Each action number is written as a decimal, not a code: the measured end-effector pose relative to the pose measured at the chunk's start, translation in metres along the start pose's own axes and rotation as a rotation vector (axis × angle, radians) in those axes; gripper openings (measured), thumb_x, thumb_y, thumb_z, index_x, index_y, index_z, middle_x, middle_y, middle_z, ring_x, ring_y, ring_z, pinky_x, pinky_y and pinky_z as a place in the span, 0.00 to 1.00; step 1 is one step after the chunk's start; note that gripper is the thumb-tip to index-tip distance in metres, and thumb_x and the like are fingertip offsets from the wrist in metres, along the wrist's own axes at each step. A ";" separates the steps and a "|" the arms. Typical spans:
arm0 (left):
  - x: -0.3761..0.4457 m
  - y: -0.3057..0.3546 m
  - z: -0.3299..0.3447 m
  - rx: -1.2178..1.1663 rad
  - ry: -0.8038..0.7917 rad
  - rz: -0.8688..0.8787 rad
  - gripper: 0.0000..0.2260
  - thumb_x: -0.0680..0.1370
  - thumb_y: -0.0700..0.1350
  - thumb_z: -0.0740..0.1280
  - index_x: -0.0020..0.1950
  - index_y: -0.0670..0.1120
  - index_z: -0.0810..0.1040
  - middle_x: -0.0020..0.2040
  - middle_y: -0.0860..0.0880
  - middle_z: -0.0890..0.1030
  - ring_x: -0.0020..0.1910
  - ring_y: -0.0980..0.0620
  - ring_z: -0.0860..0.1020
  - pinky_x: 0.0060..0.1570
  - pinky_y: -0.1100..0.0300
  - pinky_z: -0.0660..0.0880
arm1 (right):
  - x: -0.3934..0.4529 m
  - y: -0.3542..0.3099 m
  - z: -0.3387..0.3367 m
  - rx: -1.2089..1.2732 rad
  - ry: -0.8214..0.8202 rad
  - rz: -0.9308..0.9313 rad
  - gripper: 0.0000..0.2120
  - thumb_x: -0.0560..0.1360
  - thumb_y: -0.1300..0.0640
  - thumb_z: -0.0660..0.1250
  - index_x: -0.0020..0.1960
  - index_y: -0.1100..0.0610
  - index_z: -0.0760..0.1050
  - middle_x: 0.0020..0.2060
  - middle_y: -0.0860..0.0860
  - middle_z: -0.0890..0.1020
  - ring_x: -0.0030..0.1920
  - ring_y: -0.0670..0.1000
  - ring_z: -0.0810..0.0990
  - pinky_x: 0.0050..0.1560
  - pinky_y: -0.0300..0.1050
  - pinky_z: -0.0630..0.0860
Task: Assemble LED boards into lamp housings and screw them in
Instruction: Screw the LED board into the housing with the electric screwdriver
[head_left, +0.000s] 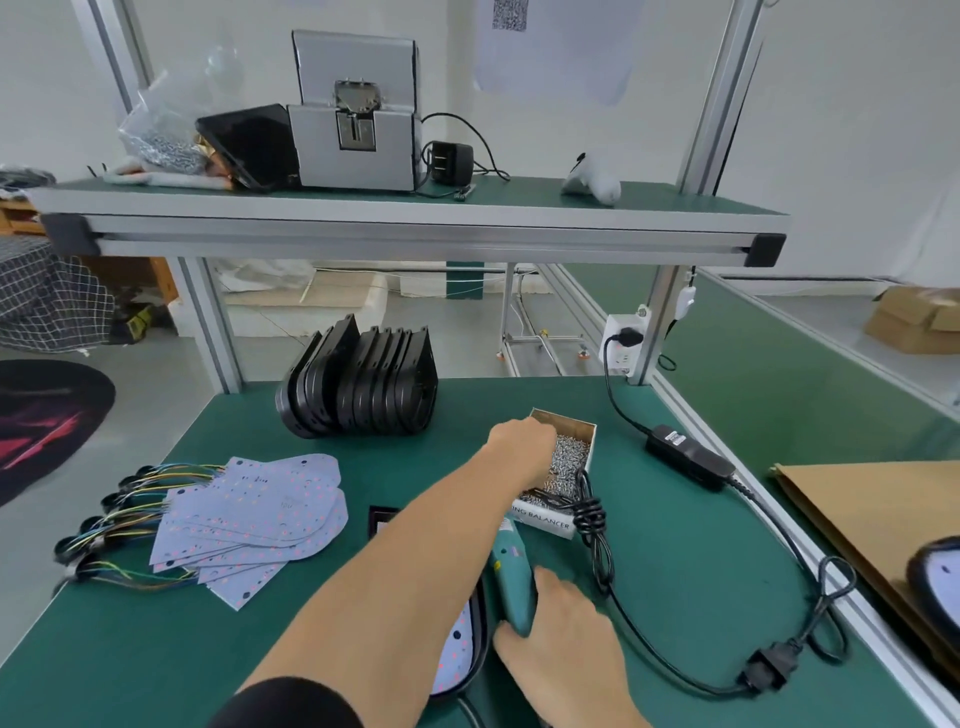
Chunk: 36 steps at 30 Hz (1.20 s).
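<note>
My left hand (519, 441) reaches across into a small cardboard box (545, 522) full of silver screws (569, 457); its fingertips are buried among them, so I cannot see whether they pinch any. My right hand (561, 623) grips a teal electric screwdriver (511, 566) that lies low over the green mat. Under my left forearm sits a black lamp housing with an LED board (462, 644) in it, mostly hidden. A fanned pile of white LED boards (260, 514) with coloured wires lies to the left. Several empty black housings (363, 384) stand in a row at the back.
The screwdriver's black cable (597, 540) is coiled beside the box and runs to a power adapter (685, 462) and a wall socket (623, 338). Brown cardboard (857, 509) and another housing (940, 577) lie at the right. A shelf overhead carries a grey screw feeder (353, 130).
</note>
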<state>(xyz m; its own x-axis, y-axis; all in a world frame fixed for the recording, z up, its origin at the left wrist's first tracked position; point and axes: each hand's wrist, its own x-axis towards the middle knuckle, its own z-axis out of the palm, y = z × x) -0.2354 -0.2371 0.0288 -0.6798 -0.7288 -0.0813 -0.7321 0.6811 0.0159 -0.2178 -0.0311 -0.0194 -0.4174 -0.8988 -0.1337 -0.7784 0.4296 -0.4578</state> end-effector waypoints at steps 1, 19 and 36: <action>0.001 0.002 0.001 0.048 0.002 0.012 0.08 0.78 0.38 0.70 0.44 0.45 0.72 0.39 0.48 0.74 0.41 0.44 0.77 0.39 0.53 0.73 | 0.000 -0.001 0.000 -0.005 0.005 0.002 0.20 0.73 0.41 0.62 0.61 0.48 0.68 0.55 0.49 0.77 0.57 0.57 0.80 0.55 0.49 0.75; -0.009 -0.007 0.008 -0.159 0.043 -0.037 0.04 0.79 0.39 0.62 0.52 0.44 0.75 0.46 0.46 0.79 0.43 0.43 0.79 0.38 0.53 0.72 | -0.004 -0.002 -0.005 -0.014 0.019 -0.003 0.13 0.73 0.43 0.62 0.50 0.50 0.66 0.45 0.47 0.74 0.44 0.55 0.74 0.44 0.49 0.70; -0.175 -0.083 -0.002 -1.361 0.518 -0.328 0.04 0.81 0.41 0.70 0.46 0.45 0.81 0.31 0.53 0.78 0.27 0.57 0.74 0.29 0.66 0.72 | -0.020 0.027 -0.042 1.499 -0.249 0.049 0.17 0.70 0.59 0.73 0.55 0.66 0.79 0.40 0.61 0.78 0.34 0.54 0.77 0.31 0.44 0.78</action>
<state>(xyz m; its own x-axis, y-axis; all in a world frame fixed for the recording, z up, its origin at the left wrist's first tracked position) -0.0560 -0.1659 0.0440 -0.2073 -0.9747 0.0832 -0.1318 0.1121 0.9849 -0.2502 0.0017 0.0082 -0.2215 -0.9439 -0.2448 0.4779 0.1137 -0.8710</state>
